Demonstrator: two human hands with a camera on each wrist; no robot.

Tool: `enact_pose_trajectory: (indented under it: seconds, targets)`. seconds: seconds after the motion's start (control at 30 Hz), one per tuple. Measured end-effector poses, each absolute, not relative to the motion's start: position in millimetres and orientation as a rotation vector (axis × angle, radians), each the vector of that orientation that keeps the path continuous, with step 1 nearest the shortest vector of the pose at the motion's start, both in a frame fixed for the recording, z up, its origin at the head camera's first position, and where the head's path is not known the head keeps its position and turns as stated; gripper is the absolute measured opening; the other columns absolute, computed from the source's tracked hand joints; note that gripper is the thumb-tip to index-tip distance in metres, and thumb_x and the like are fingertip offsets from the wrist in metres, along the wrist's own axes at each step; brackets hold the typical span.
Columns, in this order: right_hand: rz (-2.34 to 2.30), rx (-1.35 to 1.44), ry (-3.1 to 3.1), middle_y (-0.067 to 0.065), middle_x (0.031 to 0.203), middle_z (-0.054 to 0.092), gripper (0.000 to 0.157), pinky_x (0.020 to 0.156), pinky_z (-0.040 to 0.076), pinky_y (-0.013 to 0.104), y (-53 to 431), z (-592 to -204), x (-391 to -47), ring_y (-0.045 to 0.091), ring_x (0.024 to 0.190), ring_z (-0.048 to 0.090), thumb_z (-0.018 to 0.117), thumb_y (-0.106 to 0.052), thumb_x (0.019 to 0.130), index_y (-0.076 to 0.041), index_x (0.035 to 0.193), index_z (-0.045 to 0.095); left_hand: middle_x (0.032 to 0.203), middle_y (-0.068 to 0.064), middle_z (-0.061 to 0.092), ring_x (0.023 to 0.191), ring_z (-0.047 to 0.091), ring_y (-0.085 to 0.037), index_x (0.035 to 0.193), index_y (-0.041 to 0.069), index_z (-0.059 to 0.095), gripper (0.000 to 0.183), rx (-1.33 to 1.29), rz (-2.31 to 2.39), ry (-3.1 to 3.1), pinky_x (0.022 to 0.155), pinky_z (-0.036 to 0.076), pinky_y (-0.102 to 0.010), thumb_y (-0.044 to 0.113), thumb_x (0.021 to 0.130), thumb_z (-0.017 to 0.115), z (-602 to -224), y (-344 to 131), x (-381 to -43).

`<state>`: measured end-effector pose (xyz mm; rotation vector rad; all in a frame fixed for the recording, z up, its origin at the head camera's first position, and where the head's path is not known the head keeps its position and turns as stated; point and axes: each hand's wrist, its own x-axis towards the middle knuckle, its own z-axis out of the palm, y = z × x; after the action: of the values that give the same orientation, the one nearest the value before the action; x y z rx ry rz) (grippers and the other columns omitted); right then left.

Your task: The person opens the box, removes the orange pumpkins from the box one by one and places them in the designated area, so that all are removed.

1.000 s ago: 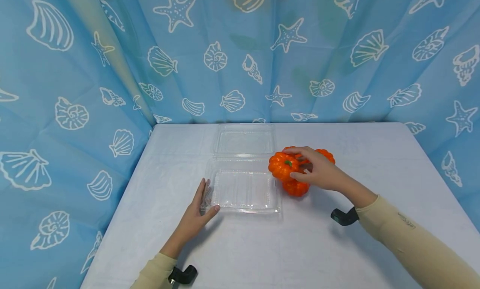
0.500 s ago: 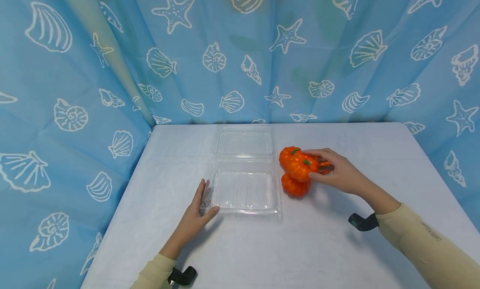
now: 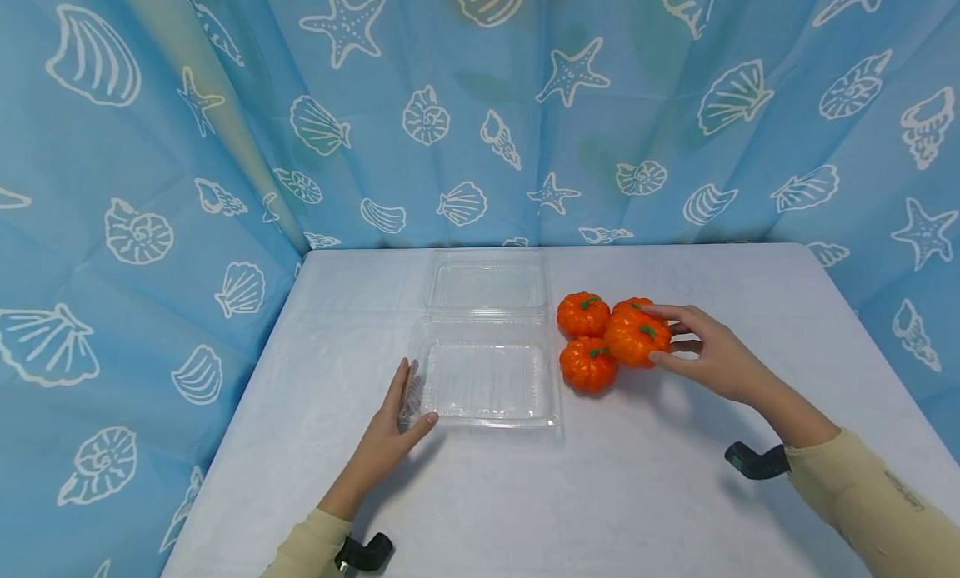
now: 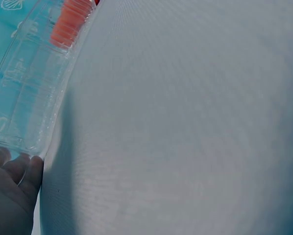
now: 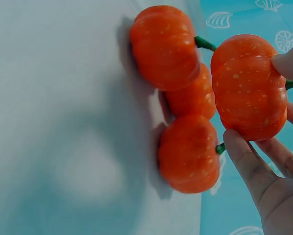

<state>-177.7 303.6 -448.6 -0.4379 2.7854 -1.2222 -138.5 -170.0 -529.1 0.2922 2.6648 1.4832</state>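
My right hand [image 3: 708, 351] pinches a small orange pumpkin [image 3: 636, 338] with a green stem between thumb and fingertips. In the right wrist view this held pumpkin [image 5: 249, 88] is raised off the table, apart from three others. Those sit grouped on the cloth: one at the back left [image 3: 582, 315], one in front [image 3: 588, 366], and one partly hidden behind the held pumpkin [image 3: 634, 302]. A clear plastic clamshell container [image 3: 491, 382] lies with its lid [image 3: 491, 285] folded back. My left hand [image 3: 386, 440] rests at its left wall, fingers straight and thumb spread along the front corner.
A white cloth [image 3: 480, 495] covers the table. Behind and to the left hangs a blue curtain [image 3: 480, 95] printed with white shells and starfish. Each wrist carries a black camera mount [image 3: 756, 461]. The pumpkins stand just right of the container.
My right hand has moved to the right with the pumpkin, away from the container's edge and past the back-left pumpkin. The left hand and container stay where they were.
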Motion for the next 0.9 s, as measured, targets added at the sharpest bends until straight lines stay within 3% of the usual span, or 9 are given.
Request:
enact_pose_trajectory:
  seconds: [0.27, 0.4, 0.57, 0.9]
  targets:
    - [-1.178, -0.386, 2.805, 0.017, 0.144, 0.049, 0.063, 0.090, 0.050, 0.015, 320.0, -457.9, -171.2, 0.034, 0.119, 0.053, 0.076, -0.026, 0.094, -0.010, 0.148, 0.049, 0.169, -0.006, 0.020, 0.154, 0.018, -0.031, 0.165, 0.015, 0.004, 0.098, 0.281, 1.479, 2.658, 0.122, 0.016, -0.057, 0.031, 0.096, 0.071, -528.3, -170.3, -139.0]
    - [-1.151, -0.369, 2.785, 0.018, 0.144, 0.048, 0.064, 0.095, 0.056, 0.038, 324.7, -466.1, -169.6, 0.035, 0.120, 0.053, 0.076, -0.026, 0.094, -0.008, 0.148, 0.048, 0.169, -0.006, 0.020, 0.154, 0.018, -0.031, 0.165, 0.016, 0.004, 0.098, 0.285, 1.487, 2.656, 0.122, 0.016, -0.057, 0.030, 0.096, 0.071, -527.5, -170.6, -138.3]
    - [-1.164, -0.379, 2.750, 0.021, 0.145, 0.047, 0.062, 0.096, 0.052, 0.059, 326.3, -480.3, -166.9, 0.039, 0.120, 0.053, 0.075, -0.024, 0.094, -0.006, 0.147, 0.048, 0.168, -0.006, 0.021, 0.154, 0.019, -0.031, 0.165, 0.016, 0.005, 0.098, 0.286, 1.483, 2.660, 0.122, 0.017, -0.056, 0.030, 0.095, 0.072, -528.1, -170.9, -137.9]
    - [-1.151, -0.316, 2.729, 0.023, 0.148, 0.045, 0.066, 0.093, 0.055, 0.058, 325.8, -493.9, -164.1, 0.043, 0.121, 0.053, 0.075, -0.032, 0.094, -0.009, 0.149, 0.047, 0.168, -0.006, 0.021, 0.154, 0.020, -0.029, 0.165, 0.016, 0.005, 0.099, 0.287, 1.478, 2.657, 0.122, 0.017, -0.055, 0.030, 0.095, 0.072, -527.8, -170.2, -138.6]
